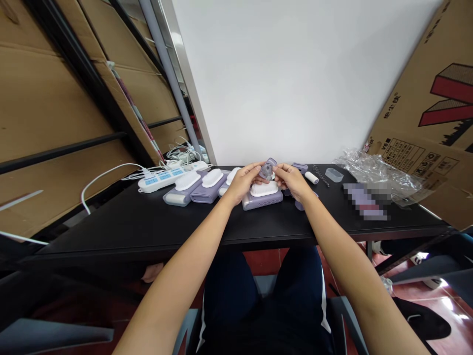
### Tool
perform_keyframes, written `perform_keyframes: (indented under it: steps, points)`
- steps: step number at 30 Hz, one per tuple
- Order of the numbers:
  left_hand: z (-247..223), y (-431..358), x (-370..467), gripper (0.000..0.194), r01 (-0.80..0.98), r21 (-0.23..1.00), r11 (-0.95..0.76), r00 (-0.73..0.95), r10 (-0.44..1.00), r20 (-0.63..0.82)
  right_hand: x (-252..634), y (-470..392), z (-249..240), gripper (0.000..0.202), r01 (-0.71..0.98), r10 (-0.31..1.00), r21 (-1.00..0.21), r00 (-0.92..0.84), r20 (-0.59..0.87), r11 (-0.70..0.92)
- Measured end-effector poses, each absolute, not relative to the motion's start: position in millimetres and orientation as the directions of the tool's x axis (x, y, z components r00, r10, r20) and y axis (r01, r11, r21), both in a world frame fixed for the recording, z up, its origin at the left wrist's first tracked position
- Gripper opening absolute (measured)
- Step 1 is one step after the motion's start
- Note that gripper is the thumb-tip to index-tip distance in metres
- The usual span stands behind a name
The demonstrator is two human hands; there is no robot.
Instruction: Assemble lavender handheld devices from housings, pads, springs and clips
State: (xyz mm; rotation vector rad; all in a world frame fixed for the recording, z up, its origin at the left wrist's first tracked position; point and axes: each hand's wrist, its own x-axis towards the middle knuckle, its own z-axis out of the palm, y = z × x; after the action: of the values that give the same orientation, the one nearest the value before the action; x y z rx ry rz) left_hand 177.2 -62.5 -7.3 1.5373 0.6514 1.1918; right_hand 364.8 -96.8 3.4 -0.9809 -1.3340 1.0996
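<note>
Both hands meet above the black table. A small translucent purple-grey plastic part with a round centre is held between them. The fingertips of my left hand pinch its left side. On the other side, the fingers of my right hand grip its edge. Just below lies a purple case topped by a white oval brush. Similar brush-topped cases stand in a row to the left, one partly hidden by my left hand. Purple pieces lie partly covered beneath my right hand.
Right of my hands lie a white roller, a dark coil, a clear cap and a crumpled plastic bag. A power strip with cables sits back left. A cardboard box leans right; a white wall rises behind.
</note>
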Motion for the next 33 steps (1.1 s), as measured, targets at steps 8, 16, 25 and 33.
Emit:
perform_keyframes:
  steps: [8, 16, 25, 33]
  points:
    - [-10, -59, 179, 0.045, -0.126, 0.923, -0.364, 0.218, 0.898, 0.384, 366, -97, 4, 0.026, 0.050, 0.974, -0.973, -0.048, 0.223, 0.225]
    - [-11, -48, 174, 0.051, -0.065, 0.955, -0.288, 0.001, 0.957, 0.289, 403, -91, 8, 0.030, 0.704, 0.733, -0.682, 0.357, 0.580, 0.197]
    - [-7, -48, 172, 0.031, -0.133, 0.971, -0.199, -0.084, 0.978, 0.189, 491, -76, -2, 0.028, 0.765, 0.768, -0.629, 0.484, 0.419, -0.139]
    - [-6, -50, 173, 0.027, -0.215, 0.939, -0.269, -0.092, 0.963, 0.255, 452, -80, -10, 0.047, 0.919, 0.949, -0.388, 0.056, 0.309, 0.072]
